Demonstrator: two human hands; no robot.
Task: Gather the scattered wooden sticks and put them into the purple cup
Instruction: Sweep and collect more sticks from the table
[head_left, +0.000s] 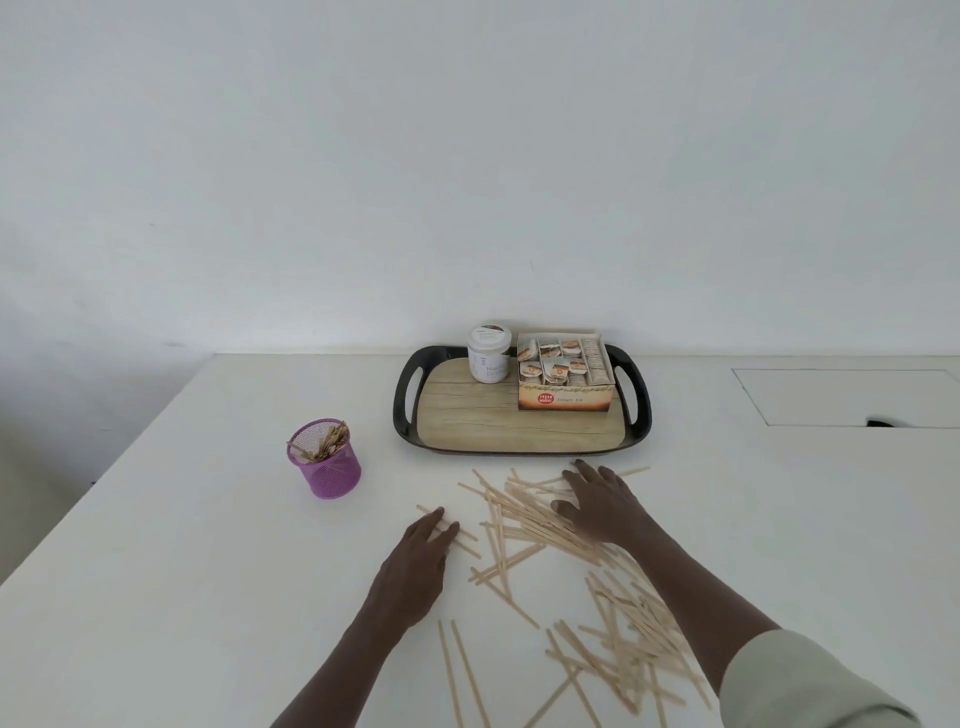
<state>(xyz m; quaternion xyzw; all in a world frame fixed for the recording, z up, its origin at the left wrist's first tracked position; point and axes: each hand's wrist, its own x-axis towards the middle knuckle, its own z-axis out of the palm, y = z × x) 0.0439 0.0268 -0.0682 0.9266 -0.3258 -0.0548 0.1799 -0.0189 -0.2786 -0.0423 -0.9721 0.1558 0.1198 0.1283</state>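
Near the front edge of the white bench (182, 571), wooden sticks (530, 519) lie scattered in a loose pile, running from mid-bench toward the front right; a couple of strays lie at the front edge below the left hand. Left hand (421, 551) is flat on the bench at the pile's left side, grip wide, fingers straight, tips touching one or two sticks, holding nothing. Right hand (602, 506) lies palm-down on the far end of the pile, grip wide, fingers spread and pressing on sticks, nothing pinched. Pale sleeve (795, 680) rolled up on the right forearm. Purple cup (326, 460), mesh, stands upright toward the left side of the bench, well apart from the pile, already with a bunch of sticks in it. By the back edge: black-rimmed tray (405, 395) with a wood-look base, carrying a white jar (487, 353) and, just beside it, an open tea box (563, 376) full of sachets.
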